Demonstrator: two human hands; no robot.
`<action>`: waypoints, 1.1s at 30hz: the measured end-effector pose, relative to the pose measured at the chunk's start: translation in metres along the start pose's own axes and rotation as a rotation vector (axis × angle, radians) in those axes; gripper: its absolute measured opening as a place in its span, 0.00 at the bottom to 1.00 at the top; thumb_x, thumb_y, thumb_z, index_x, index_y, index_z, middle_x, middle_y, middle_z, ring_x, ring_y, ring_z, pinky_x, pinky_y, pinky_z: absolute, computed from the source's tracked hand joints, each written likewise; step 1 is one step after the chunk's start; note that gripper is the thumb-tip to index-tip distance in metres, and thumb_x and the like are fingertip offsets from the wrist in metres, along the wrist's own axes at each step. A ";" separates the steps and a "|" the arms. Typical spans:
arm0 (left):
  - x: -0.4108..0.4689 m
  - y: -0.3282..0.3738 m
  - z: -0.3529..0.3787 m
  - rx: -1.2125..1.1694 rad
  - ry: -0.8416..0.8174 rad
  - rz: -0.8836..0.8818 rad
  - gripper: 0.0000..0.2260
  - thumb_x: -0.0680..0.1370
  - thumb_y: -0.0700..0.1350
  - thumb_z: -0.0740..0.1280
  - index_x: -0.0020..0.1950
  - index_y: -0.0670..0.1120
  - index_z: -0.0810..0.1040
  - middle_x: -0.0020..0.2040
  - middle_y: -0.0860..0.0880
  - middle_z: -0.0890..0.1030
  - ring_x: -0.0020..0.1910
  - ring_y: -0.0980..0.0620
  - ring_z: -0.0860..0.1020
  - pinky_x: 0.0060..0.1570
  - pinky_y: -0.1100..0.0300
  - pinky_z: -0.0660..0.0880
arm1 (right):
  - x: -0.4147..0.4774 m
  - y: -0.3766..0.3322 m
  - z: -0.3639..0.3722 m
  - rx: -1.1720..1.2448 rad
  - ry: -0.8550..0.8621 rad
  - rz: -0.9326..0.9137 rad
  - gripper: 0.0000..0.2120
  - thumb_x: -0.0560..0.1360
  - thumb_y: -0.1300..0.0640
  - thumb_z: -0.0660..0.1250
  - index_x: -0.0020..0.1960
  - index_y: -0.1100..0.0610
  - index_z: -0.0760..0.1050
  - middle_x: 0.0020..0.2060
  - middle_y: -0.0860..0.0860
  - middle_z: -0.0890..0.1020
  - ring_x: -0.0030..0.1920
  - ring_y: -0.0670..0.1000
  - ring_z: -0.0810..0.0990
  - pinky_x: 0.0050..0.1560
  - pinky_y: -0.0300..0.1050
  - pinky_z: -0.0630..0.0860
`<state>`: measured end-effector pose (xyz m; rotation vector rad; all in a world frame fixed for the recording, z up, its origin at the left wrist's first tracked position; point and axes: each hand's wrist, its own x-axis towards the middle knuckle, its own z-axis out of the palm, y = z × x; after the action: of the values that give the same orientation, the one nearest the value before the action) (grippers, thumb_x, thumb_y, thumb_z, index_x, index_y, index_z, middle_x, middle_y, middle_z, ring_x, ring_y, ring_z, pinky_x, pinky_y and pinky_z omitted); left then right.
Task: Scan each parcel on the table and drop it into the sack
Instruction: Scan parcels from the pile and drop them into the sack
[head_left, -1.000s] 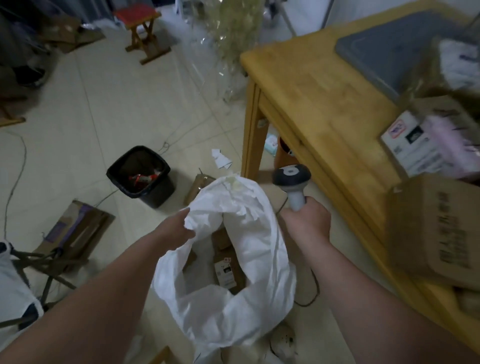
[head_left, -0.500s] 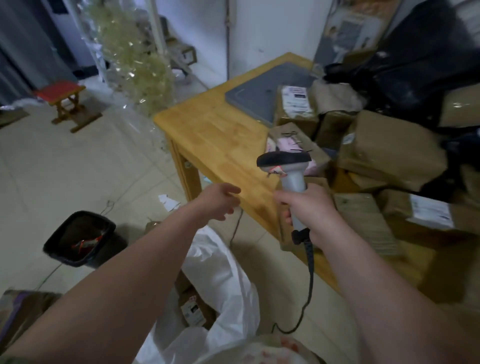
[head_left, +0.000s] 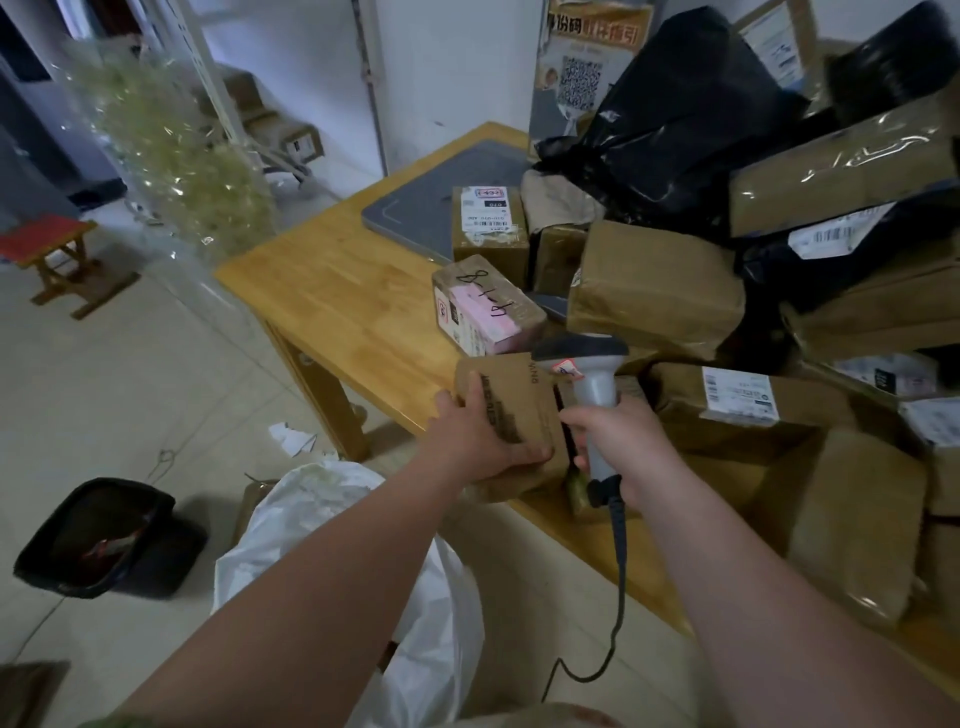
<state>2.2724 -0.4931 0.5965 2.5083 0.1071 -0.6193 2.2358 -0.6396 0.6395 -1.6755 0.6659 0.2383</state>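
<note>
Head camera: looks down past both forearms to the near edge of a table.
Floor (head_left: 130, 395): pale tile. A white sack (head_left: 291, 525) stands open-mouthed under the left forearm, with a black bin (head_left: 98, 535) to its left. A red-topped stool (head_left: 52, 249) is far left.
Table (head_left: 337, 280): light wood, left corner bare, right side heaped with parcels (head_left: 654, 291). A grey flat slab (head_left: 415, 208) lies at the back and a QR poster (head_left: 582, 78) stands behind.
Left hand (head_left: 478, 441): fingers curled over a brown carton (head_left: 514, 400) at the table's near edge, thumb on its left face. Resting or lifted, cannot tell.
Right hand (head_left: 623, 447): wrapped round the scanner (head_left: 587, 364) handle, just right of the carton. The scanner head is over the carton's far right corner and the cable (head_left: 618, 597) hangs floorward.
Carton vs sack: up and right of the sack mouth, apart from it.
Counts: one sack, one scanner, one bin, one stool, one carton in hand. The heap holds over ten parcels, mostly brown, and at least two black bags (head_left: 675, 130). Overlap blocks an exact tally.
</note>
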 end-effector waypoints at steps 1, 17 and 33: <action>-0.001 0.000 0.003 0.046 0.031 -0.018 0.59 0.62 0.70 0.72 0.77 0.53 0.35 0.70 0.43 0.54 0.70 0.40 0.62 0.65 0.48 0.67 | 0.001 0.001 -0.001 0.010 0.002 0.007 0.16 0.74 0.59 0.71 0.60 0.58 0.73 0.48 0.57 0.79 0.46 0.54 0.79 0.36 0.43 0.74; -0.030 -0.009 -0.018 -0.590 -0.111 -0.061 0.52 0.54 0.66 0.77 0.74 0.64 0.56 0.68 0.47 0.68 0.64 0.44 0.71 0.65 0.47 0.71 | -0.011 -0.010 0.000 0.231 -0.327 0.017 0.09 0.75 0.59 0.68 0.54 0.56 0.73 0.48 0.52 0.86 0.52 0.51 0.83 0.41 0.43 0.77; -0.054 -0.024 -0.047 -1.293 -0.146 0.028 0.21 0.76 0.44 0.65 0.70 0.50 0.70 0.65 0.40 0.73 0.62 0.38 0.75 0.50 0.44 0.80 | -0.035 -0.040 0.001 0.342 -0.284 -0.213 0.17 0.71 0.58 0.75 0.58 0.55 0.76 0.48 0.51 0.85 0.48 0.49 0.84 0.35 0.39 0.77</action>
<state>2.2388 -0.4454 0.6435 1.2119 0.3006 -0.4725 2.2294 -0.6252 0.6900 -1.3381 0.2919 0.1922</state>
